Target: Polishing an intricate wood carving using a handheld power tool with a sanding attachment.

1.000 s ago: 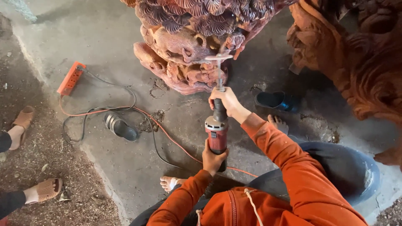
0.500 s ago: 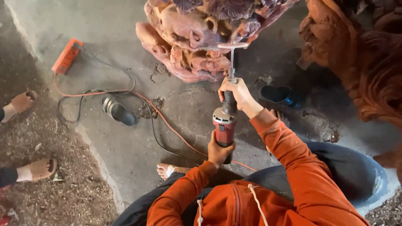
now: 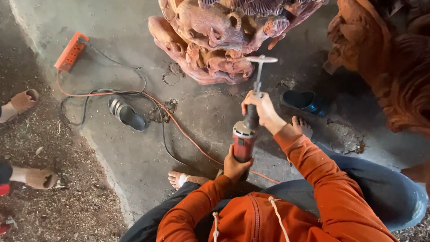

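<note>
Sawdust and chips litter the concrete floor [image 3: 134, 27] where a person sits holding a red and grey die grinder [image 3: 244, 139] upright between the knees, its long shaft ending in a flat cutting disc [image 3: 261, 59] that hangs just in front of the lower edge of a reddish wood carving [image 3: 215, 40]; whether the disc touches the wood cannot be told. The likeliest trouble, as I judge it, is the disc catching in one of the deep hollows of the carving and kicking sideways, since the long shaft gives it leverage against the grip. An orange cable [image 3: 179, 127] runs from the power strip [image 3: 70, 51] across the floor close to the bare left foot [image 3: 181, 179], and a snag there could jerk the tool. The bare right foot [image 3: 302, 127] lies near the working end, exposed to a slip. The right hand [image 3: 262, 110] is wrapped tight around the tool's neck, fingers closed on it, wrist bent and elbow out to the side. The left hand [image 3: 235, 166] cups the tail of the body from below, fingers clamped round it, forearm drawn in close to the chest. A dark shoe [image 3: 126, 113] lies beside the cable.
</note>
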